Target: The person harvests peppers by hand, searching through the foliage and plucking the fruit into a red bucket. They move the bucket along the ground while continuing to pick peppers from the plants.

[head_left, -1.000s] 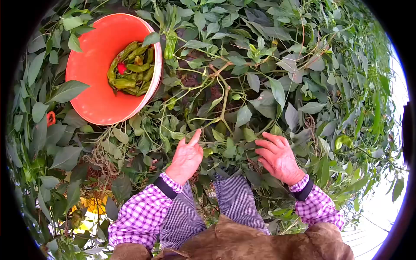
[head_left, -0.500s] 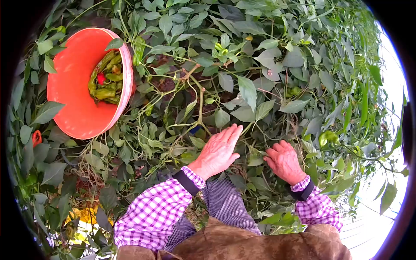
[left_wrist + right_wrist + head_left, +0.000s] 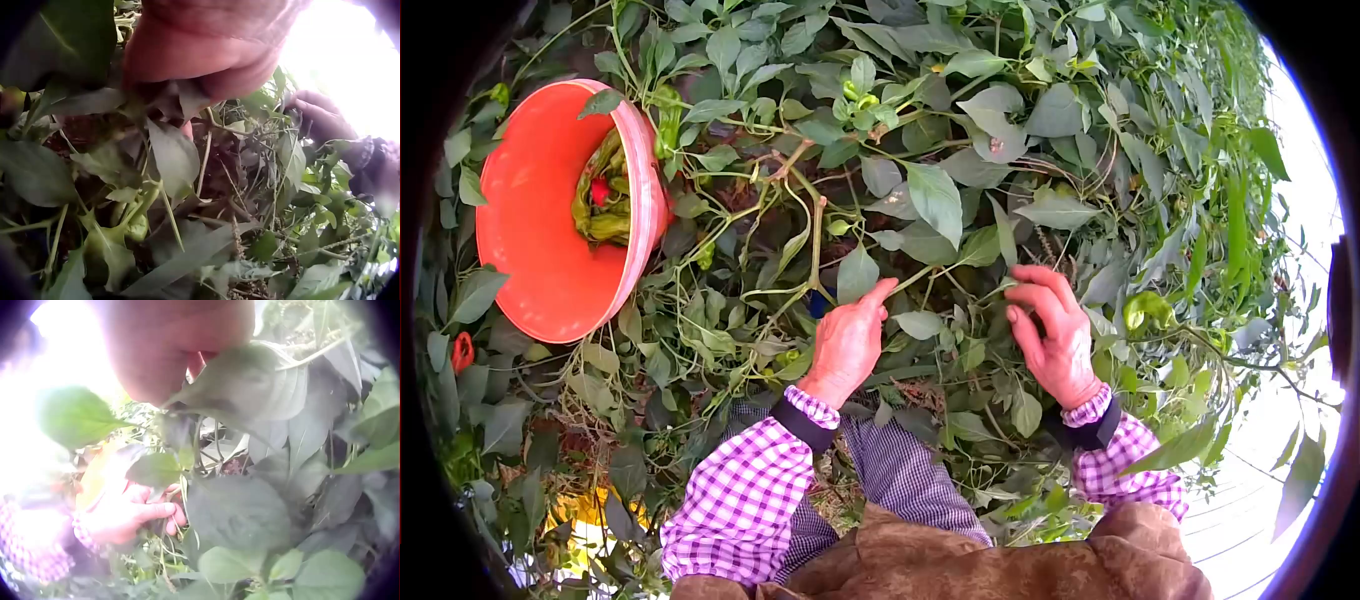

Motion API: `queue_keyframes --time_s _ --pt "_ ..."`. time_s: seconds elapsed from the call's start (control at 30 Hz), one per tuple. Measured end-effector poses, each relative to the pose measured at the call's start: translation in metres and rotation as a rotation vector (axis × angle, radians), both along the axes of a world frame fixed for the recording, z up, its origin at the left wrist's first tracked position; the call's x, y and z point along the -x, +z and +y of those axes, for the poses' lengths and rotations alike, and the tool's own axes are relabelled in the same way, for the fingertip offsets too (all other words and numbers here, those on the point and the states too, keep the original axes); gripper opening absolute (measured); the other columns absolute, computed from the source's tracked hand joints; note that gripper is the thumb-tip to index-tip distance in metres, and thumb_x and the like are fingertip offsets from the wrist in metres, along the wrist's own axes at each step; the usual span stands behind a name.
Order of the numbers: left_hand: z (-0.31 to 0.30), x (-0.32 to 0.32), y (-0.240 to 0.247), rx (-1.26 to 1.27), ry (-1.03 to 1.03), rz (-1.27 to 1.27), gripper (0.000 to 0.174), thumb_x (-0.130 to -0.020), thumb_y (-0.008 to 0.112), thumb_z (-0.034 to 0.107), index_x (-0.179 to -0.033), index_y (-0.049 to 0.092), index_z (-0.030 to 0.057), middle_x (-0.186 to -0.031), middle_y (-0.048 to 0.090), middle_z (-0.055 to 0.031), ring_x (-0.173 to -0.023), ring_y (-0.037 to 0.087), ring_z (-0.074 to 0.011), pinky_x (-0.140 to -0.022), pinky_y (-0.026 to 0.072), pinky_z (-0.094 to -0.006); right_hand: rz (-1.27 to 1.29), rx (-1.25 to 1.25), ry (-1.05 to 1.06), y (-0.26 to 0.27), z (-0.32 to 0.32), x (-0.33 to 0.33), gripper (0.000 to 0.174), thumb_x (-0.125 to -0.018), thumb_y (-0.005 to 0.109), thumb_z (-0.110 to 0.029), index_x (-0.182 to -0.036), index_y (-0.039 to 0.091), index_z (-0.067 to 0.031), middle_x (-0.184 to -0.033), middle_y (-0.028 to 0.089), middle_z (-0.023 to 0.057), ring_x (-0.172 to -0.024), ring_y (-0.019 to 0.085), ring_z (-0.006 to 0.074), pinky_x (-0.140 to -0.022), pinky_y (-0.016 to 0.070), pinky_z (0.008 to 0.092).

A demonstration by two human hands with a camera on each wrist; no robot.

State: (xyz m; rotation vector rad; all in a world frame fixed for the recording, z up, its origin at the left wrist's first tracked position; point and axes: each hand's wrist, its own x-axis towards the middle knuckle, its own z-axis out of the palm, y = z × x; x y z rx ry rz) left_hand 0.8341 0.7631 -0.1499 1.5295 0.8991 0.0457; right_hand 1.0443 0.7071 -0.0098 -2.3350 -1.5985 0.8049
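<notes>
Beside bucket [image 3: 643, 190] rim, tightly crowding leaves [image 3: 935, 200]

We log our right hand [image 3: 178, 344] directly above the large dark leaf [image 3: 240, 512], blurred, with a grey-green leaf [image 3: 262, 381] lying against it. Left of the dark leaf, our left hand [image 3: 128, 515] curls its fingers [image 3: 159, 510] among thin stems [image 3: 164, 544]; we cannot confirm a grip. A checked sleeve [image 3: 34, 550] sits farther left, with glare above-left.

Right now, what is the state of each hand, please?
Left hand: in the leaves, index finger out; grip cannot be told.
Right hand: fingers curled among leaves; grip cannot be told.
</notes>
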Motion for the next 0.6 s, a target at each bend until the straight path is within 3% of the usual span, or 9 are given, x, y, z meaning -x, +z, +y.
queue_keyframes --time_s 0.03,0.1,0.17,0.2,0.3,0.33,0.37,0.5,0.6 --pt "0.000 0.001 -0.001 0.002 -0.001 0.001 0.047 -0.079 0.053 0.000 -0.124 0.053 0.0129 -0.079 0.066 -0.0118 -0.074 0.063 -0.0333 -0.067 0.0508 -0.0420 0.096 0.017 -0.194 -0.014 0.002 -0.008 0.022 -0.078 0.062 0.001 -0.099 0.057 -0.0021 -0.107 0.059 0.0128 -0.071 0.062 0.0261 -0.061 0.0510 0.0327" --pt "-0.001 0.005 -0.002 -0.056 0.009 -0.027 0.048 -0.080 0.053 0.001 -0.127 0.050 0.0126 -0.080 0.066 -0.0137 -0.075 0.063 -0.0340 -0.067 0.0506 -0.0425 0.133 0.258 -0.483 -0.050 -0.004 -0.036 0.041 -0.078 0.066 -0.009 -0.116 0.050 -0.0027 -0.116 0.056 0.0151 -0.089 0.062 0.0280 -0.075 0.0504 0.0355" --pt "-0.001 0.006 0.000 -0.079 -0.034 0.010 0.052 -0.080 0.054 0.001 -0.130 0.046 0.0127 -0.090 0.064 -0.0169 -0.073 0.062 -0.0344 -0.070 0.0500 -0.0412 -0.285 0.412 0.111 -0.082 -0.038 -0.069 0.066 -0.076 0.069 -0.026 -0.131 0.039 -0.0037 -0.128 0.048 0.0162 -0.114 0.051 0.0304 -0.095 0.0399 0.0449" --pt "0.001 0.005 0.004 -0.102 -0.077 0.045 0.056 -0.081 0.055 0.000 -0.134 0.042 0.0128 -0.101 0.063 -0.0201 -0.071 0.062 -0.0347 -0.073 0.0494 -0.0400 -0.327 0.731 0.287 -0.078 -0.042 -0.069 0.082 -0.073 0.069 -0.039 -0.137 0.032 -0.0040 -0.136 0.041 0.0158 -0.128 0.035 0.0325 -0.104 0.0249 0.0538" --pt "0.002 -0.010 0.020 -0.313 -0.176 0.111 0.069 -0.076 0.057 0.000 -0.140 0.034 0.0149 -0.128 0.049 -0.0219 -0.072 0.062 -0.0336 -0.081 0.0472 -0.0475 -0.361 0.957 0.524 -0.053 -0.062 -0.057 0.068 -0.072 0.068 -0.041 -0.128 0.046 -0.0090 -0.127 0.049 0.0121 -0.126 0.038 0.0315 -0.102 0.0277 0.0563" --pt "0.004 -0.018 0.027 -0.399 -0.283 0.148 0.077 -0.074 0.058 0.001 -0.143 0.028 0.0155 -0.145 0.031 -0.0193 -0.075 0.063 -0.0313 -0.086 0.0418 -0.0580 -0.365 0.987 0.508 -0.044 -0.068 -0.054 0.063 -0.072 0.068 -0.041 -0.124 0.050 -0.0109 -0.121 0.052 0.0109 -0.124 0.040 0.0307 -0.101 0.0292 0.0551" --pt "0.006 -0.026 0.034 -0.466 -0.309 0.078 0.077 -0.074 0.057 0.001 -0.143 0.027 0.0170 -0.148 0.025 -0.0153 -0.103 0.059 -0.0300 -0.094 0.0342 -0.0635 -0.369 1.015 0.488 -0.036 -0.074 -0.051 0.059 -0.072 0.068 -0.042 -0.121 0.053 -0.0127 -0.115 0.055 0.0097 -0.122 0.042 0.0300 -0.100 0.0306 0.0539" --pt "-0.001 -0.069 0.044 -0.522 -0.463 -0.304 0.069 -0.080 0.050 0.002 -0.142 0.030 0.0228 -0.148 0.028 -0.0098 -0.138 0.024 -0.0258 -0.109 0.0174 -0.0593 -0.195 1.106 0.607 -0.007 -0.129 -0.044 0.044 -0.071 0.062 -0.036 -0.110 0.061 -0.0146 -0.102 0.061 0.0052 -0.116 0.046 0.0288 -0.096 0.0337 0.0532" --pt "-0.021 -0.072 0.030 -0.441 -0.626 -0.305 0.046 -0.081 0.051 0.007 -0.126 0.046 0.0151 -0.120 0.052 -0.0116 -0.130 0.038 -0.0288 -0.111 0.0161 -0.0569 -0.220 1.018 0.596 0.004 -0.189 -0.051 0.036 -0.075 0.058 -0.038 -0.105 0.064 -0.0180 -0.103 0.062 0.0042 -0.114 0.048 0.0277 -0.093 0.0361 0.0525"
